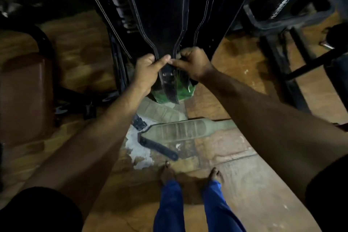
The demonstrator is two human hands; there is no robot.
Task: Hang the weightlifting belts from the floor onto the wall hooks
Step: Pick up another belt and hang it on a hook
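Black weightlifting belt (165, 24) with white stitching and red lettering hangs straight ahead at 12 o'clock, its wide part filling the upper middle of view, narrowing toward my hands. Its strap end (169, 88) dangles below my grip, in front of something green (183, 93) that I cannot identify.

A second, grey-green belt (180, 130) lies flat on the floor at 6 o'clock from the hung one, just ahead of my bare feet (167, 173), black strap (158, 148) trailing toward them.

Room: dark bench frame (293, 47) crowds in at 2 o'clock; a curved black tube and brown pad (24, 88) sit at 9 o'clock. Open worn floor (250, 203) behind, at 5 o'clock.

Grip: my left hand (146, 73) is curled around the belt's narrow neck, thumb pressing across it. My right hand (194, 62) pinches the same neck from the other side, fingers bent, thumb tips nearly meeting.
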